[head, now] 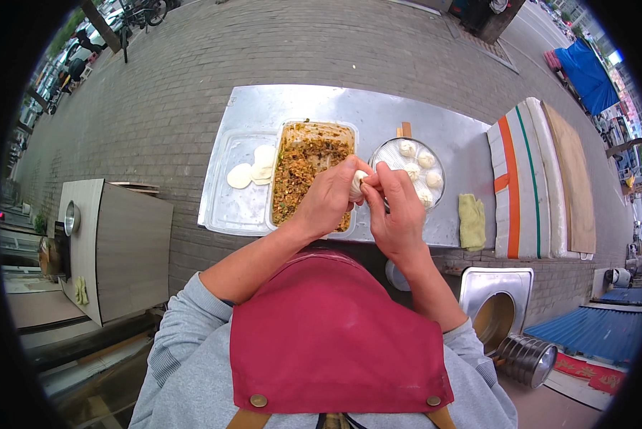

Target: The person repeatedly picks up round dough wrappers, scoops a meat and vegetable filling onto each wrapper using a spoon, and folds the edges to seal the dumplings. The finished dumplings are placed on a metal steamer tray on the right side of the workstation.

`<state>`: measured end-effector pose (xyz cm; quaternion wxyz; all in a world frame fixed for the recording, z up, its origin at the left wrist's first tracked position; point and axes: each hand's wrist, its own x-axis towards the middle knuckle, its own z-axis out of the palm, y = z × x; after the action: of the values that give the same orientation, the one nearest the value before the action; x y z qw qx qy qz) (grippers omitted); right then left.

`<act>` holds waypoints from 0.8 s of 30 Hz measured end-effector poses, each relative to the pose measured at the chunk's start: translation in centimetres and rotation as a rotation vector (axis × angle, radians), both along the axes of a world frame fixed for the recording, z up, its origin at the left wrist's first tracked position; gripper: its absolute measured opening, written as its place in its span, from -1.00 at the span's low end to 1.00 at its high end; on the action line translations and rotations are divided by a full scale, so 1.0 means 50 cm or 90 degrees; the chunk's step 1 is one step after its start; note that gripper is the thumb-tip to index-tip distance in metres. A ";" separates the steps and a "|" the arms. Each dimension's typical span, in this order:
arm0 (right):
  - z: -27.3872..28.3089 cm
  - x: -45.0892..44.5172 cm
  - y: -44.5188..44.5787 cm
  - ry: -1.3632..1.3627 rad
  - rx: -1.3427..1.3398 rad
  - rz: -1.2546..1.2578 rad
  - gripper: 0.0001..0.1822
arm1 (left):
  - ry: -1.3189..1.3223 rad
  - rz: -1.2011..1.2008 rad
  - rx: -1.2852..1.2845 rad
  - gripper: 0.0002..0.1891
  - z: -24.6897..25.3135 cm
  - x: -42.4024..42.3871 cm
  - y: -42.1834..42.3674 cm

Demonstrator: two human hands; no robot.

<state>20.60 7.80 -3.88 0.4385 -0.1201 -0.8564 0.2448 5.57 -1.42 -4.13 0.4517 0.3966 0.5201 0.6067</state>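
Between my hands is a small filled bun (358, 186) of white dough, with a bit of filling showing at its top. My left hand (329, 195) cups it from the left, while the fingertips of my right hand (393, 206) pinch its edge. Under and beyond my left hand stands a plastic tub of chopped filling (298, 185). Several round dough wrappers (240, 176) lie on a clear plastic lid (229, 212) at the left. Right of the tub, partly behind my right hand, a round perforated steamer tray (375, 155) holds several pleated buns (426, 158).
The metal table (299, 99) carries a yellow-green cloth (471, 221) near its right end. A foam box (530, 182) with a wooden board on top stands beyond it. At lower right are a metal unit with a round opening (495, 316) and stacked metal steamers (527, 359). A cabinet (133, 246) stands left.
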 end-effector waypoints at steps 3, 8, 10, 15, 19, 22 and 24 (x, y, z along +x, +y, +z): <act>0.014 0.010 -0.008 -0.027 0.043 0.000 -0.43 | -0.013 0.004 -0.015 -0.36 0.002 0.000 0.002; 0.058 0.001 0.003 -0.001 0.074 0.033 -0.45 | 0.066 -0.004 -0.029 -0.28 0.030 -0.010 0.012; 0.068 0.000 0.007 0.002 0.088 0.046 -0.43 | 0.119 -0.008 -0.021 -0.27 0.051 -0.017 0.016; 0.063 0.012 0.006 -0.004 0.031 0.027 -0.43 | 0.224 -0.087 -0.073 -0.34 0.109 -0.043 0.035; 0.065 0.004 -0.016 0.169 -0.324 0.052 -0.41 | 0.210 -0.064 0.021 -0.37 0.178 -0.040 0.028; 0.103 -0.006 -0.041 0.269 -0.598 0.150 -0.38 | 0.339 0.161 0.251 -0.41 0.117 -0.025 0.028; 0.094 -0.015 -0.044 0.273 -0.603 0.180 -0.38 | 0.340 0.244 0.289 -0.42 0.103 -0.001 0.023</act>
<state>19.83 5.60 0.81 0.4643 -0.1358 -0.5516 0.6795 5.52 -0.25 1.02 0.0805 0.5260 0.5364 0.6551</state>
